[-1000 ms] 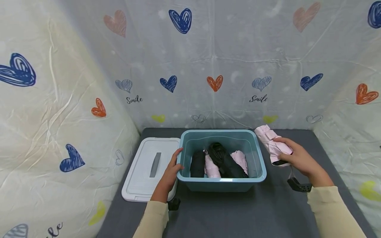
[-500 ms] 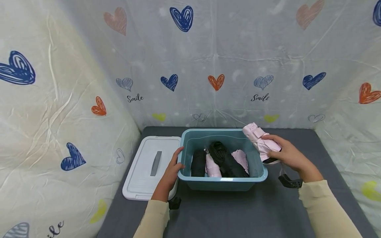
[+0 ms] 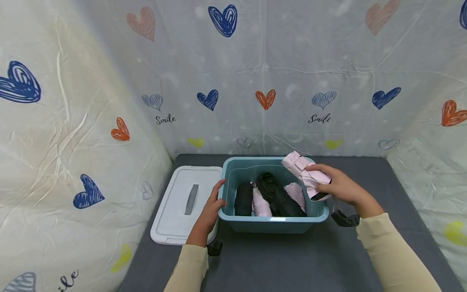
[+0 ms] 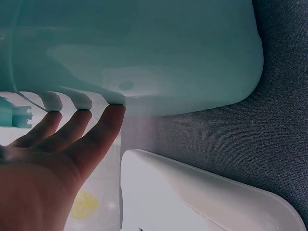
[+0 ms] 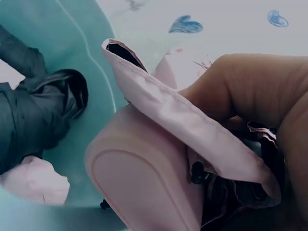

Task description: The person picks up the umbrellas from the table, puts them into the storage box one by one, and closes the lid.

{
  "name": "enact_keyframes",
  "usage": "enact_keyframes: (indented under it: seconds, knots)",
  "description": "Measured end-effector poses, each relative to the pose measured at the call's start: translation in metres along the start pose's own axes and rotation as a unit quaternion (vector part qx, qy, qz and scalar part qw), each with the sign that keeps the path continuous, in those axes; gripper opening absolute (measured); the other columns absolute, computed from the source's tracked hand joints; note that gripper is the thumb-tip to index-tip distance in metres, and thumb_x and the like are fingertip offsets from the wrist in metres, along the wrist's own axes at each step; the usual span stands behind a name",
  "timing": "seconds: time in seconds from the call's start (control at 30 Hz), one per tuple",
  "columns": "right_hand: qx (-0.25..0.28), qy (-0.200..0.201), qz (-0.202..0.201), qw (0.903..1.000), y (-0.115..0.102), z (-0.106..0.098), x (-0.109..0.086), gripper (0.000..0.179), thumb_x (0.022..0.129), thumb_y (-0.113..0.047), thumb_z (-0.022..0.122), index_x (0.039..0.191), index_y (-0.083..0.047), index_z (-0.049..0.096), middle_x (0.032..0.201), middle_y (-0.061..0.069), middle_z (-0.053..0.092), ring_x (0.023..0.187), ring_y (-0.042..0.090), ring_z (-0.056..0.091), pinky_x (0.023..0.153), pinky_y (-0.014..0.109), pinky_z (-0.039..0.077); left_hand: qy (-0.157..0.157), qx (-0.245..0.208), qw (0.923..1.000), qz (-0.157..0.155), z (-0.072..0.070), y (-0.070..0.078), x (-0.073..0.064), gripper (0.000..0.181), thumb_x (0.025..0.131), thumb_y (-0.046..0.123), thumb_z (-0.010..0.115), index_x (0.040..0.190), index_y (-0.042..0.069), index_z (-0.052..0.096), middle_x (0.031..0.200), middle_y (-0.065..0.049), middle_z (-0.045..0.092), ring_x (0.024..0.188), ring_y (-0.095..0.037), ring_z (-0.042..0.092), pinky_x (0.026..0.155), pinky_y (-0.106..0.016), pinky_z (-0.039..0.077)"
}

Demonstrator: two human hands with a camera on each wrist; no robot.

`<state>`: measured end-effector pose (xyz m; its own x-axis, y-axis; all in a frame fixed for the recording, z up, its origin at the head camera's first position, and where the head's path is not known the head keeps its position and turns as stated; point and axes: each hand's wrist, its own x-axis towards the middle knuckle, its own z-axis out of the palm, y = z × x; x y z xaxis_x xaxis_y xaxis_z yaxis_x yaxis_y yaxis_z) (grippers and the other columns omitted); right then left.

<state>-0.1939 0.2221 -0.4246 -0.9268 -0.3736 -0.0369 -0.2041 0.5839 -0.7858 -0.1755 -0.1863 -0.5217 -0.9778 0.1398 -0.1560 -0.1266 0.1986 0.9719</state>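
Note:
In the head view my right hand [image 3: 341, 184] grips a pink folded umbrella [image 3: 300, 170] over the right end of a blue-green plastic bin [image 3: 270, 227]. The right wrist view shows the umbrella's smooth pink handle end [image 5: 134, 185], loose pink fabric with a dark lining, and fingers wrapped behind it. My left hand [image 3: 208, 215] rests at the bin's left rim, its straight fingers [image 4: 103, 132] touching the outer wall. Inside the bin lie a black folded umbrella [image 3: 243, 200], a pink one [image 3: 260, 205], a larger black one [image 3: 286, 200] and another pink item [image 3: 295, 194].
A white lid [image 3: 175, 207] with a grey handle [image 3: 191, 199] lies left of the bin, partly behind my left hand. Grey cloth [image 3: 270, 263] covers the table. Heart-printed curtains [image 3: 233, 73] hang along the back and both sides.
My right hand has carried the pink umbrella leftward, from beside the bin to over its right end. The left hand has stayed at the left rim.

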Motion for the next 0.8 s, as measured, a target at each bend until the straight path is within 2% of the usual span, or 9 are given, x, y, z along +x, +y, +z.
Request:
enact_keyframes:
  seconds: [0.23,0.53,0.67,0.8]
  knots:
    - [-0.024,-0.019,-0.005,0.9995,-0.006,0.007,0.009,0.056,0.083,-0.013,0.064,0.136,-0.026,0.052,0.141,0.014,0.046,0.107,0.03,0.049,0.082,0.038,0.041,0.002,0.001,1.0,-0.001,0.0,0.001,-0.001,0.071,0.086,0.014,0.042,0.148,0.043,0.025,0.163,-0.004,0.009,0.142,-0.038,0.021,0.107,-0.063,0.027]
    - [-0.016,-0.044,-0.025,0.9986,-0.014,0.015,0.02,0.055,0.083,-0.01,0.062,0.135,-0.027,0.053,0.13,0.014,0.049,0.098,0.028,0.05,0.073,0.036,0.045,0.001,0.002,1.0,-0.001,0.0,0.0,-0.001,0.07,0.087,0.013,0.042,0.148,0.042,0.024,0.163,-0.005,0.008,0.142,-0.039,0.02,0.106,-0.065,0.028]
    - [-0.002,-0.063,-0.037,0.9973,-0.018,0.02,0.025,0.056,0.083,-0.008,0.063,0.135,-0.025,0.053,0.137,0.012,0.047,0.095,0.027,0.05,0.07,0.036,0.047,-0.001,0.002,1.0,-0.01,-0.001,0.002,-0.001,0.071,0.088,0.011,0.042,0.149,0.041,0.024,0.163,-0.006,0.008,0.142,-0.039,0.021,0.106,-0.064,0.028]
    - [-0.013,-0.078,-0.046,0.9958,-0.022,0.024,0.031,0.056,0.083,-0.008,0.063,0.134,-0.027,0.054,0.145,0.01,0.044,0.102,0.026,0.048,0.075,0.036,0.045,-0.007,-0.001,0.9998,-0.019,-0.002,0.008,-0.003,0.071,0.088,0.008,0.041,0.151,0.036,0.022,0.163,-0.008,0.008,0.141,-0.04,0.021,0.106,-0.063,0.028]
